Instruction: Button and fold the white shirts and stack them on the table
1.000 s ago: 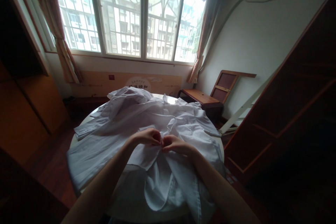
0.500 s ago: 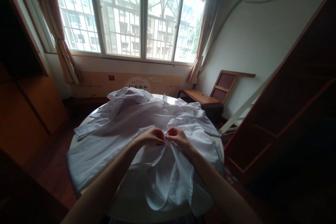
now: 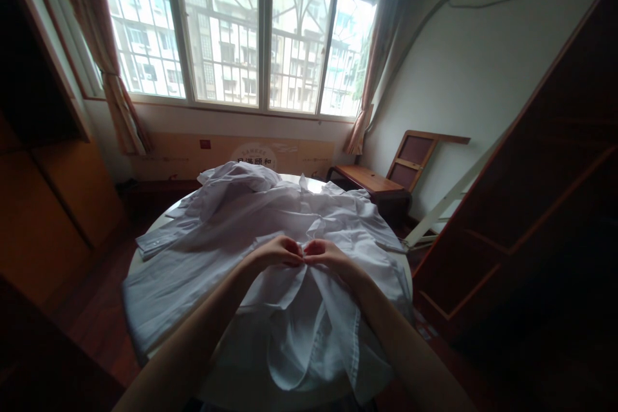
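Observation:
A white long-sleeved garment, by its cuff and front a shirt [image 3: 203, 264], lies spread and rumpled over a round white table [image 3: 226, 376]. My left hand [image 3: 279, 251] pinches its front edge near the middle. Close against it, my right hand [image 3: 324, 252] pinches the facing edge, and the fingertips of both hands meet. Whatever small part sits between the fingertips is hidden. Below the hands the two front edges part and hang in loose folds toward me. A cuff [image 3: 153, 244] with small buttons rests at the table's left.
Beyond the table, a long printed cardboard box [image 3: 188, 148] stands under the window. A wooden chair [image 3: 371, 177] is at the back right, by a white folding frame [image 3: 434, 222]. Dark wooden furniture [image 3: 512, 219] rises on the right, and a cabinet [image 3: 43, 219] on the left.
My right hand's fingers have turned and closed in nearer my left fingertips. The right-hand front edge of the shirt has shifted slightly to the right. My left hand has barely moved.

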Demonstrator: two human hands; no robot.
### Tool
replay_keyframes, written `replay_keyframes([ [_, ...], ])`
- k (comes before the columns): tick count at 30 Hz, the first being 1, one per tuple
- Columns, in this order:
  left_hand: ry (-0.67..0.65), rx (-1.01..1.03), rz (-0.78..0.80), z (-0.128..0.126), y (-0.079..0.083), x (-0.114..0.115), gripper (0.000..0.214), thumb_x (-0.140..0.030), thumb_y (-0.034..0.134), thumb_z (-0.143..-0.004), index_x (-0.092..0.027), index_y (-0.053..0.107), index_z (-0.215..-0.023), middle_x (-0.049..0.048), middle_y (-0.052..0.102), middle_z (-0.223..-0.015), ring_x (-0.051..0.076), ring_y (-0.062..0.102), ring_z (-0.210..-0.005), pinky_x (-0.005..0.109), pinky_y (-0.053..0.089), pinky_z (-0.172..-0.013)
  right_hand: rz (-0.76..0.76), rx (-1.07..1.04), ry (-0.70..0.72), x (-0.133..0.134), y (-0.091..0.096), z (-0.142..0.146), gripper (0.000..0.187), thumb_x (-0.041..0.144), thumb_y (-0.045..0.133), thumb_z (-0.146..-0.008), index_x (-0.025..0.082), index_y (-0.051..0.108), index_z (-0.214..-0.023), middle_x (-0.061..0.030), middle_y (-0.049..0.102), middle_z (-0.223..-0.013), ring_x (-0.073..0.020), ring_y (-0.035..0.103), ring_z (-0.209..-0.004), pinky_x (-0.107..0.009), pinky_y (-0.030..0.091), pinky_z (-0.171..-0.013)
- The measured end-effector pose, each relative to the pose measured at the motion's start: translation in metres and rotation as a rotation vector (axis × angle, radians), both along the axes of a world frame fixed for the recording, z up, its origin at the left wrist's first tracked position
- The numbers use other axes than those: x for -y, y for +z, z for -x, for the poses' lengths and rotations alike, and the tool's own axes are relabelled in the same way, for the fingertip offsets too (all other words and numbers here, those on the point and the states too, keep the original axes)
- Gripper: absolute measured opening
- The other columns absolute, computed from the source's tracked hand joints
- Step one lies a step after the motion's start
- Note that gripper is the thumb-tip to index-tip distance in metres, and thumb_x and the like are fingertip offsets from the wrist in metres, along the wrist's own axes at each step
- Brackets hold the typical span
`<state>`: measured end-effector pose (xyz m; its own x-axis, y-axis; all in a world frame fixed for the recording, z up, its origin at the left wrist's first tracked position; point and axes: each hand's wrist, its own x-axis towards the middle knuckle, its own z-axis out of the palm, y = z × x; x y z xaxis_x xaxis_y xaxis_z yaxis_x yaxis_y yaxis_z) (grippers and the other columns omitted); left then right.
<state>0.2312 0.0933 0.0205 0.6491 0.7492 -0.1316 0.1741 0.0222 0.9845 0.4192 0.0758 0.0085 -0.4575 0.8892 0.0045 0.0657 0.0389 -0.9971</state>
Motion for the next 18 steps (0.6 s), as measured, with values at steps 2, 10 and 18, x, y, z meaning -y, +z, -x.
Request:
replay_keyframes([
  [2,0.026,0.019,0.027,-0.001,0.003,0.002,0.02,-0.025,0.069,-0.053,-0.01,0.059,-0.061,-0.0048,0.05,-0.05,0.004,0.042,-0.046,0.018,0.028,-0.047,0.023,-0.03,0.005,0.003,0.003,0.0,0.03,0.029,0.075,-0.059,0.016,0.063,-0.084,-0.0001,0.06,-0.082,-0.013,0.054,-0.077,-0.026,0.04,-0.076],
  [10,0.044,0.028,0.064,-0.004,0.014,0.011,0.016,-0.022,0.066,-0.055,-0.011,0.057,-0.062,-0.007,0.044,-0.047,0.003,0.036,-0.042,0.018,0.024,-0.043,0.081,-0.081,0.084,0.004,0.005,0.0,0.032,0.025,0.076,-0.056,0.016,0.062,-0.083,0.0001,0.059,-0.083,-0.013,0.053,-0.077,-0.027,0.039,-0.076],
  [18,0.039,-0.033,-0.004,-0.008,0.009,0.009,0.024,-0.028,0.07,-0.049,-0.01,0.056,-0.058,-0.0072,0.044,-0.046,0.003,0.036,-0.043,0.019,0.025,-0.044,0.099,-0.064,0.051,-0.003,-0.003,-0.003,0.028,0.023,0.075,-0.055,0.016,0.061,-0.079,0.0018,0.057,-0.077,-0.0114,0.051,-0.07,-0.026,0.038,-0.072],
])
